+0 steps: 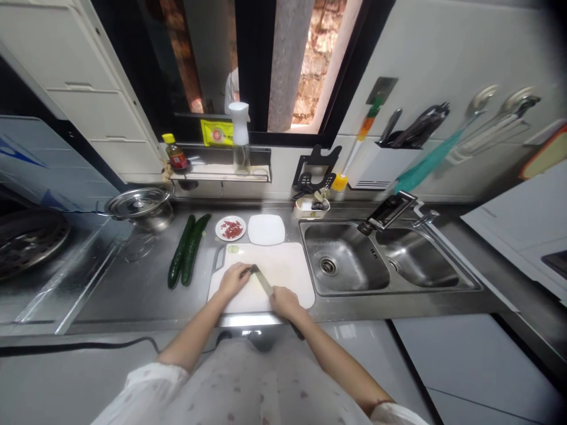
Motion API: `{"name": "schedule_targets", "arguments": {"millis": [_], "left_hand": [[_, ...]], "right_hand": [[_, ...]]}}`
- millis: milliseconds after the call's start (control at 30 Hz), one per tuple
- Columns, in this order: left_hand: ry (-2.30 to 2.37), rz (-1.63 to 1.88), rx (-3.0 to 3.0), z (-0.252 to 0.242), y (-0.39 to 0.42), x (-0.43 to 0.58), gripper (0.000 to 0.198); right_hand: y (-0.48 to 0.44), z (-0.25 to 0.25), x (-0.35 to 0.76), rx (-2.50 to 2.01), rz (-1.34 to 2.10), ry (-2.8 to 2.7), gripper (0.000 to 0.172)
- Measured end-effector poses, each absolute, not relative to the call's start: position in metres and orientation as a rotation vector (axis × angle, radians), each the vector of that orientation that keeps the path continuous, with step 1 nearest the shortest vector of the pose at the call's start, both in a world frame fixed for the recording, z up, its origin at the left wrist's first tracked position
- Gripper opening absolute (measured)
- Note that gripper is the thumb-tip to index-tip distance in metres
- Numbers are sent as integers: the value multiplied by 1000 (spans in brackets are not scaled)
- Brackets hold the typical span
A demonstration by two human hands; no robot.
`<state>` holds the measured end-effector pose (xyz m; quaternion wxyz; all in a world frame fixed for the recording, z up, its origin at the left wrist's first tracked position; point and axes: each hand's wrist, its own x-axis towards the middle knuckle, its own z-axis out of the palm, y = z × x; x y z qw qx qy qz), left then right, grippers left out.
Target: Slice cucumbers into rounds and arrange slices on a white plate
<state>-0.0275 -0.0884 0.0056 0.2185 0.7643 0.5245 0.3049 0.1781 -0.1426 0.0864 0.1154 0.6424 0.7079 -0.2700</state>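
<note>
My right hand (pixel 284 302) is wrapped around a kitchen knife (pixel 264 281), its blade slanting up and left across the white cutting board (pixel 287 260). The dark handle shows below the hand, past the board's front edge. My left hand (pixel 234 281) rests on the board with its fingers curled over a small dark piece (pixel 249 270) by the blade's tip. That piece is mostly covered, so its kind is unclear. Pale green slices (pixel 233 249) lie at the board's upper left corner. Two whole cucumbers (pixel 190 251) lie side by side on the counter, left of the board.
Behind the board sit a small plate of chopped red pieces (pixel 231 228) and a white square plate (pixel 266 229). A double sink (pixel 349 254) is at the right. A lidded steel pot (pixel 150 209) stands at the left. A shelf (pixel 212 172) holds bottles.
</note>
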Motion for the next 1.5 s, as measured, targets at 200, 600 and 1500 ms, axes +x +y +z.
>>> {"name": "schedule_targets", "arguments": {"millis": [200,600,1500], "left_hand": [[1511,779,2110,7,-89,-29,30],[1756,1014,1809,4,-90,-38,30],[1634,767,1784,50,-65,-7,10]], "right_hand": [[-141,89,193,1898,-649,2103,31],[-140,85,200,2024,-436,2117,30],[-145,79,218,2029,-294,2284,43]]}}
